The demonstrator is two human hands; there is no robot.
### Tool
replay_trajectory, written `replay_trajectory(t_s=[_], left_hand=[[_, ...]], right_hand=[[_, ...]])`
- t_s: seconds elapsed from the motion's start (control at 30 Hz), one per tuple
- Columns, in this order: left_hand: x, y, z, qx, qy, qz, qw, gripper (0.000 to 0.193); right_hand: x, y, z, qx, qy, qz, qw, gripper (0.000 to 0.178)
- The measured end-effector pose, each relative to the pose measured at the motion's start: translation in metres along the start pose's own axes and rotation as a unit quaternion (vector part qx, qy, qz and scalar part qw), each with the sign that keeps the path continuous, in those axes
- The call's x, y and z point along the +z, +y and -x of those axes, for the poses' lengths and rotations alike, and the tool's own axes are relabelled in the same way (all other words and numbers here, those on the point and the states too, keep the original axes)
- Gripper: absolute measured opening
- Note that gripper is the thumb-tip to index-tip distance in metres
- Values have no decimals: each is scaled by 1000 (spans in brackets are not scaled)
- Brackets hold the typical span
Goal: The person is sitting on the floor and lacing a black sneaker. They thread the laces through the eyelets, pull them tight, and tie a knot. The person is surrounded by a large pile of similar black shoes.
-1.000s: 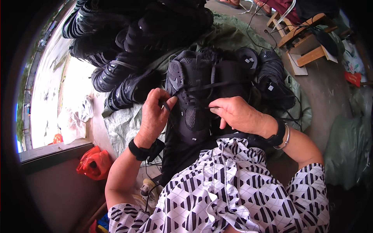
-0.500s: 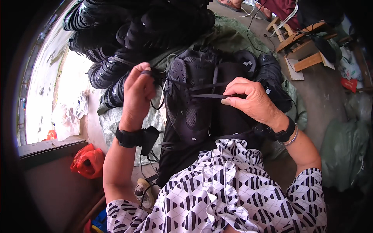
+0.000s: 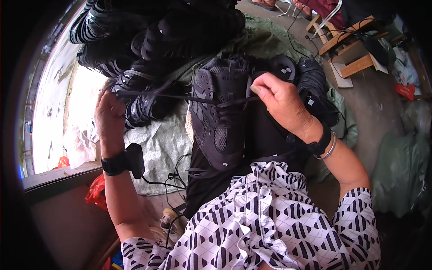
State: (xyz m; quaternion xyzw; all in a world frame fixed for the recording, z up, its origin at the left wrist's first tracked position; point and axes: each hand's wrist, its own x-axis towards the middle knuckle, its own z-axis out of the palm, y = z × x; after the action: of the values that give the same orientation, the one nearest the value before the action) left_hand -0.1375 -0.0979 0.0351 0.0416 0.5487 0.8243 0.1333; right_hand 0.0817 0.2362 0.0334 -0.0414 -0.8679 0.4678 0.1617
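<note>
A black sneaker rests on my lap, its toe pointing toward me. My left hand, out to the left of the shoe, is closed on one end of a black shoelace, which stretches taut across to the eyelets. Close above the shoe's right side, my right hand pinches the lace on that side, where a short length runs back to the eyelets. Lower eyelets on the shoe are threaded with lace. The fingertips of the left hand are partly hard to make out against the bright doorway.
A heap of black shoes lies at the far left on a green-grey woven sheet. More black shoes lie right of my lap. A wooden stool stands far right, near another person's feet. A cable hangs from my left wrist.
My left hand has moved out to the left, drawing its lace long and straight. My right hand has come in a little toward the shoe and up.
</note>
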Motion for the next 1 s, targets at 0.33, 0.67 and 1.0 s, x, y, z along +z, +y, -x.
replay_trajectory(t_s=[0.33, 0.67, 1.0], left_hand=[[-74, -69, 9, -227, 22, -109, 967, 27], [3, -100, 34, -38, -76, -345, 935, 30], [97, -86, 80, 7, -179, -297, 938, 13]], right_hand=[[-39, 28, 38, 241, -184, -350, 886, 12], [-54, 46, 21, 161, -15, -40, 986, 17], [-4, 11, 16, 20, -129, 132, 983, 11]])
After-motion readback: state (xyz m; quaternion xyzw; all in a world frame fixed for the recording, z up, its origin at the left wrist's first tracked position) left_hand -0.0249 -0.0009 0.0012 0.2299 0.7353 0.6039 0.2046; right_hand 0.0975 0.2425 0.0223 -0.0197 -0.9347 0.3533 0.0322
